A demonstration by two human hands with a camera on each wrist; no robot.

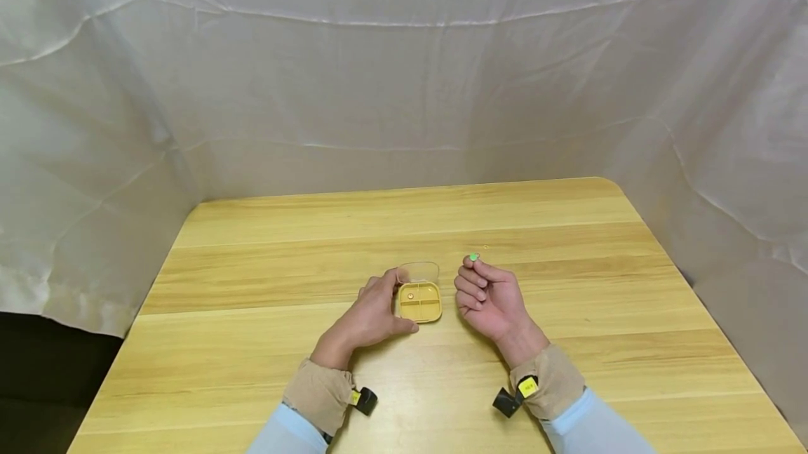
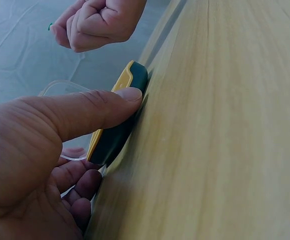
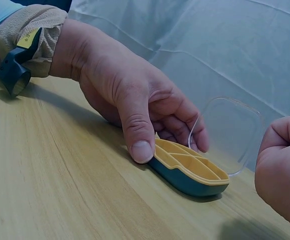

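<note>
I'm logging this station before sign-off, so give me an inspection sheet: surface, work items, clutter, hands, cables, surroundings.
Surface: light wooden table, bare apart from the items below.
Work items: yellow pill box with a dark underside, its clear lid open; one small pill in a compartment; green pill.
Clutter: a tiny speck beside the green pill, too small to identify.
Hands: left hand grips the pill box, thumb on its edge; right hand pinches the green pill.
Cables: nothing seen.
Surroundings: white cloth backdrop around the table.
</note>
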